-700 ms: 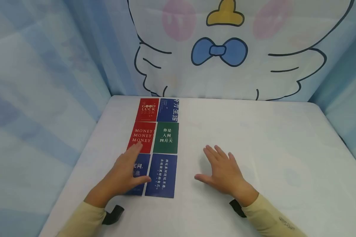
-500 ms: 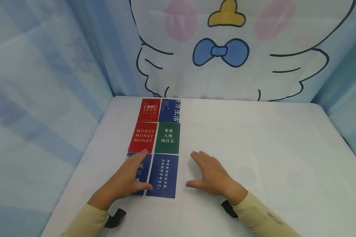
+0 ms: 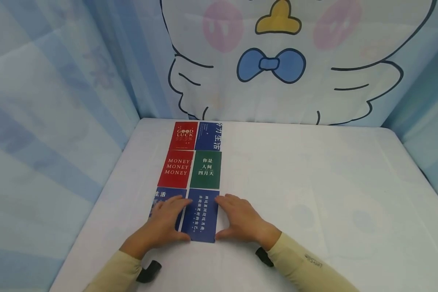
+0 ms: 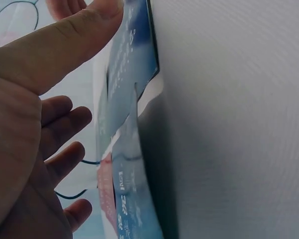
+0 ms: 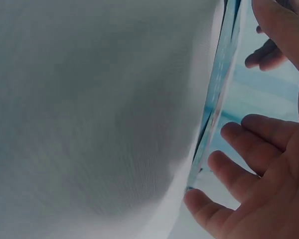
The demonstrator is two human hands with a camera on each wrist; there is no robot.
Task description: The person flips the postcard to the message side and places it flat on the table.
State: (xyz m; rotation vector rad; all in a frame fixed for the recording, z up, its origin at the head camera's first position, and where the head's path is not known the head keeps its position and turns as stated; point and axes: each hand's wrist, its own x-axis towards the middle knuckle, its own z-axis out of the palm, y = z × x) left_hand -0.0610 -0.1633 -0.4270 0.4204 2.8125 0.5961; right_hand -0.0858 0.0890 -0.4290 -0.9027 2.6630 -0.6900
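Six flat cards, or rather several, lie in two columns. The front right one, a blue card with white vertical characters, lies between my two hands. My left hand has its fingertips and thumb at that card's left edge and covers much of the front left blue card. At the right edge are the fingertips and thumb of my right hand. In the left wrist view the left thumb overlaps the blue card, its fingers loosely bent. The right wrist view shows relaxed, spread fingers beside the cards' edges.
Beyond my hands lie a red MONEY card, a green card, a red GOOD LUCK card and another blue card. The white table extends right. Patterned curtains surround its left, back and right sides.
My right hand has moved left to the front right blue card's right edge. My left hand has shifted right and slightly down, its fingertips now at that card's left edge.
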